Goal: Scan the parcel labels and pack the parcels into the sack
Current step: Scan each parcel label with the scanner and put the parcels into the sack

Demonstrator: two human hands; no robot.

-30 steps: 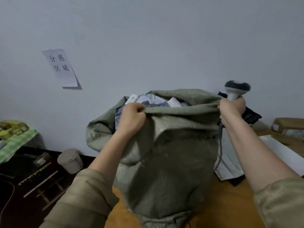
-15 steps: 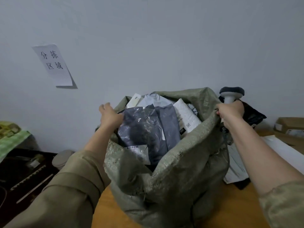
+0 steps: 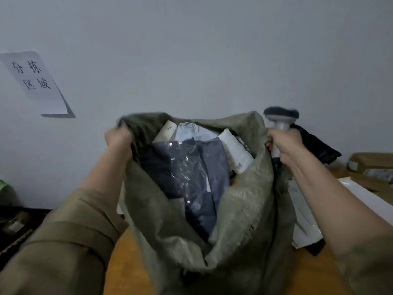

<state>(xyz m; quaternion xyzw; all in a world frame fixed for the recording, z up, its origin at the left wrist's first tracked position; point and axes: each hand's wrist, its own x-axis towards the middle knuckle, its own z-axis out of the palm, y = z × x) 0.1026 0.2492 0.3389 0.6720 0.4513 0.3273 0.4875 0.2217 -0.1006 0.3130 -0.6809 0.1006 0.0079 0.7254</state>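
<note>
The green woven sack (image 3: 238, 209) stands on the wooden table (image 3: 125, 265), its mouth held wide. The left hand (image 3: 119, 137) grips the rim on the left with curled fingers. The right hand (image 3: 285, 143) is closed around the handle of the scanner (image 3: 280, 118) and also touches the rim on the right. Inside, a dark blue parcel (image 3: 191, 179) in clear plastic lies upright, with white parcels (image 3: 236, 150) behind it.
</note>
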